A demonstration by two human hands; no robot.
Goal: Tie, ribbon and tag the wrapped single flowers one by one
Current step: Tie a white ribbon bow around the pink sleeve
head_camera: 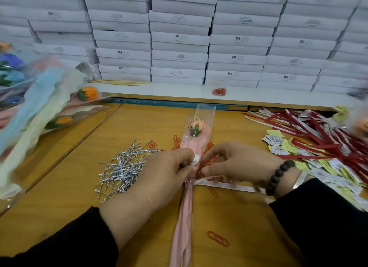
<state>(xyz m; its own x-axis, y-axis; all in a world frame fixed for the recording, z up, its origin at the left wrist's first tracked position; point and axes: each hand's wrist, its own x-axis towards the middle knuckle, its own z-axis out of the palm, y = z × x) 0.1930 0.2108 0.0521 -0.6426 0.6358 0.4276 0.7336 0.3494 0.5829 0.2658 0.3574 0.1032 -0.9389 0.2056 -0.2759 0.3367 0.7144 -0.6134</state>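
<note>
Wrapped flower [196, 131]: pink sleeve, lying flat on the wooden table [65, 187]. Long axis runs straight away from the person, bloom end far, stem end near. Both hands meet at its cinched neck, equally close.
Left hand [159, 179]: fingers curled, pinching the neck.
Right hand [237, 163]: fingers curled, pinching the pale ribbon [229, 185], whose tail trails right.
Twist ties [123, 167]: loose silver heap, just left.
Ribbons and tags [310, 147]: loose pile, right.
Paper clips [218, 238]: scattered.
White boxes [179, 37]: stacked behind, shut; contents unseen.
</note>
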